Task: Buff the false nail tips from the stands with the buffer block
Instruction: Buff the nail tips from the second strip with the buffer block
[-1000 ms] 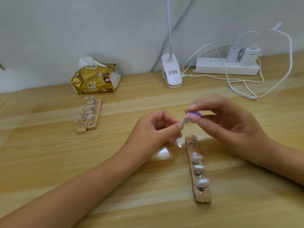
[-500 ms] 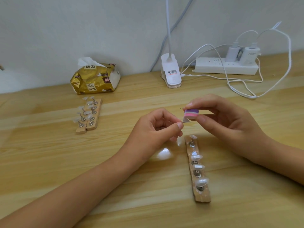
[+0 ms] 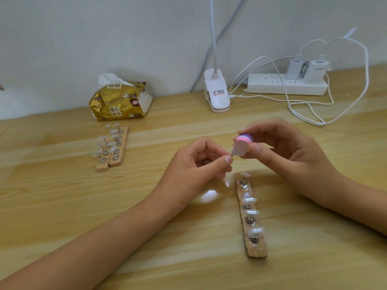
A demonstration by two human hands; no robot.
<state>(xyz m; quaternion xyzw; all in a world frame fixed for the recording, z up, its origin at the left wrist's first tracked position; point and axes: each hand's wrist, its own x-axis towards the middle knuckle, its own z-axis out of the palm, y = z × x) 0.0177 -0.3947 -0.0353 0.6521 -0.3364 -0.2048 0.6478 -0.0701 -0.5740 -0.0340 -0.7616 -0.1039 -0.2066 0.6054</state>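
Pink-and-purple buffer block (image 3: 243, 144) pinched by right hand (image 3: 282, 149), long axis tilting down-left, left hand (image 3: 196, 164) pinching nail tip (image 3: 232, 153) (barely visible).

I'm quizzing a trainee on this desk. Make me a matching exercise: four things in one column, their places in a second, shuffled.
1 buffer block
2 tissue pack
3 power strip
4 single nail stand

A back right
B pinched in the right hand
C back left
D front, nearest the viewer

Pairs: 1-B, 2-C, 3-A, 4-D

Buffer block (image 3: 243, 144) now at steeper tilt, pale face seemingly outward.
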